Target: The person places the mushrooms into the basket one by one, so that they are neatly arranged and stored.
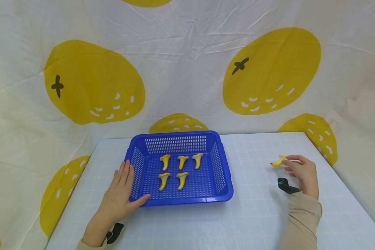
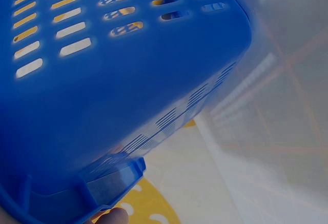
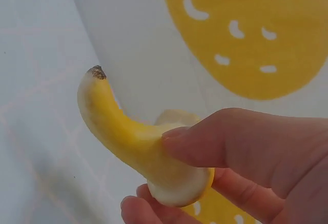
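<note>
In the head view a blue plastic basket (image 1: pixel 193 200) with slotted walls stands on the table. Several yellow chanterelle mushrooms lie on its floor in two rows, among them a front-left one (image 1: pixel 164 181) and a back-right one (image 1: pixel 198 160). My left hand (image 1: pixel 118 197) rests at the basket's front left corner, fingers straight along the left side and thumb over the front rim. Off to the right, my right hand (image 1: pixel 303 173) pinches another chanterelle mushroom (image 3: pixel 120 131) between thumb and fingers. Its curved stem, dark at the tip, points away from the palm.
A pale blue gridded tabletop (image 1: pixel 253 208) carries everything. Behind it hangs a white cloth (image 1: pixel 181 86) printed with big yellow fruit shapes. The basket's slotted outer wall (image 2: pixel 128 90) fills much of the left wrist view.
</note>
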